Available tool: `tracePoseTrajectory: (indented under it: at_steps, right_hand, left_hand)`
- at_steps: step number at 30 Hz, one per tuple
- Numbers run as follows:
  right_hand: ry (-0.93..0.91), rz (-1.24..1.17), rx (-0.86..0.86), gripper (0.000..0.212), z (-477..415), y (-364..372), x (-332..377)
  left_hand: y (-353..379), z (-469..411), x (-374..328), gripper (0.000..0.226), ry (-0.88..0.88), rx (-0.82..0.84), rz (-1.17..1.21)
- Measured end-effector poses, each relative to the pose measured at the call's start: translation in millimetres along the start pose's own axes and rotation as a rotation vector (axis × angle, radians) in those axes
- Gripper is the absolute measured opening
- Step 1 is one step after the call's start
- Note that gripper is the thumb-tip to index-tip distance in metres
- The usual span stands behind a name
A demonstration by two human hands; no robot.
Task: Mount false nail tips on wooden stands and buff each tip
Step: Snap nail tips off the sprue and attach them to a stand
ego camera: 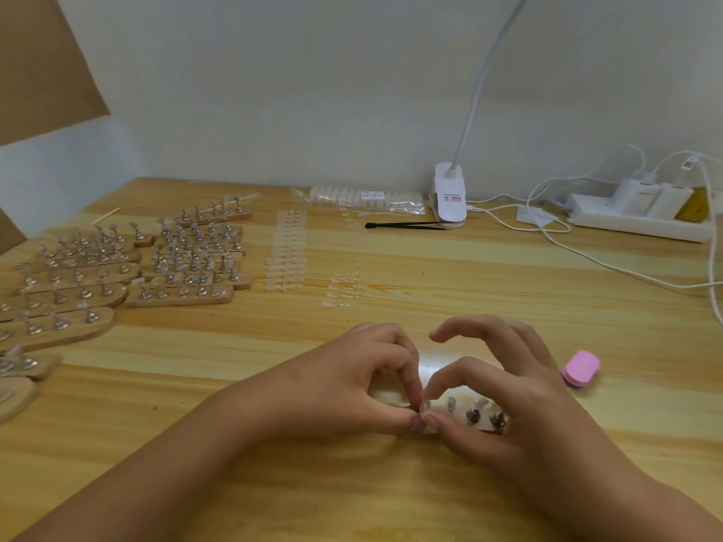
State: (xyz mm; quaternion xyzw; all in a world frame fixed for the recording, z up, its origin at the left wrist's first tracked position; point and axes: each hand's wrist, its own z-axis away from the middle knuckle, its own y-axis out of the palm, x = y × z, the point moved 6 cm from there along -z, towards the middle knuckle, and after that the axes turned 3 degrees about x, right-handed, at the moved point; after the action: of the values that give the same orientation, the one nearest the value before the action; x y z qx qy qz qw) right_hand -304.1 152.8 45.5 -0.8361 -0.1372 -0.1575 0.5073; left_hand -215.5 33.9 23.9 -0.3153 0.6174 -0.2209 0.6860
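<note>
Near middle of table: left hand [352,385] and right hand [508,393] meet, thumb and forefinger of each pinched on one clear nail tip [425,406] at the left end of a wooden stand [485,419]; pink buffer block [581,369] just right of them. Filled stands [117,267] crowd the left edge; clip lamp [450,197] at far edge.

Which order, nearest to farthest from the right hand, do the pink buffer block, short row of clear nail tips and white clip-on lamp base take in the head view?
1. Pink buffer block: just right of the right hand.
2. Short row of clear nail tips: mid-table, ahead and left.
3. White clip-on lamp base: at the back wall.
</note>
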Motion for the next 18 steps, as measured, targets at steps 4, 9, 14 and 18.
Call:
tracePoseTrajectory:
  at_steps: [4,9,14,18]
  right_hand:
    - [-0.024,0.060,0.000,0.023,0.3,-2.3,3.4]
    - [0.055,-0.031,-0.044,0.042,-5.3,-41.8,-14.6]
    - [0.217,0.012,0.290,0.057,10.9,-75.2,-57.9]
    - [0.318,0.138,0.542,0.063,33.6,-64.0,-86.7]
  left_hand:
    - [0.1,0.4,-1.0,0.013,-0.005,0.008,-0.009]
    - [-0.6,0.9,-4.2,0.015,-0.014,0.028,-0.091]
    - [2.4,0.6,-4.2,0.019,-0.020,-0.010,-0.152]
    - [15.1,2.5,-5.7,0.029,0.009,0.045,-0.114]
